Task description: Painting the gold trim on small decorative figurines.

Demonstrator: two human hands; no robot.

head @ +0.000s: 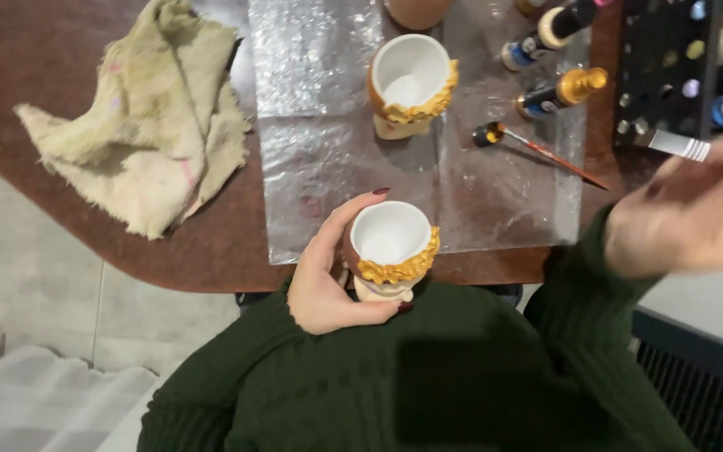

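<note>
My left hand [321, 276] grips a small ceramic pot [389, 248] shaped like a head, white inside with golden-yellow curls along its rim, held close to my chest in a dark green sweater. My right hand [686, 211] is raised at the right edge, blurred, holding a paintbrush whose silver ferrule [678, 144] sticks out to the left. A second, matching pot [409, 84] stands on a clear plastic sheet [320, 125] on the brown table.
A crumpled beige cloth [148, 117] lies on the table at the left. Paint bottles [561, 90] lie at the upper right beside a bottle cap and thin brush [537, 149]. A dark rack of paints [679, 67] stands at the far right.
</note>
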